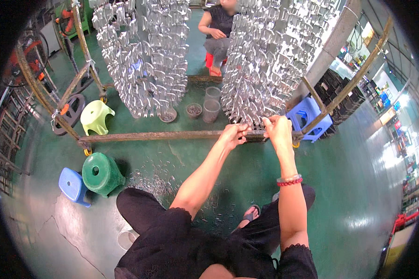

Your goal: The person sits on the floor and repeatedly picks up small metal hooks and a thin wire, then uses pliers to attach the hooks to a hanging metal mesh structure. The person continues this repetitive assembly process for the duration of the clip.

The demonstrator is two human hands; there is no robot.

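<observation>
Both arms reach forward to the lower end of the right-hand bunch of shiny curved metal pieces (265, 60), which hangs in front of me. My left hand (235, 135) is closed in a pinch at the bunch's lower left, just by the frame's front bar. Close by on the right, my right hand (279, 131) is also closed, thumb and fingertips together beside the lowest pieces. What lies between the fingers of either hand is too small to make out. A second bunch of metal pieces (146, 56) hangs to the left, touched by neither hand.
A rusty wheeled frame's front bar (172, 136) crosses before me. Behind it stand plastic tubs (211, 111) and a bowl of small parts (193, 110). Stools surround it: yellow-green (95, 116), green (101, 174), blue (309, 116). Metal bits (153, 183) litter the floor. A person (216, 32) sits beyond.
</observation>
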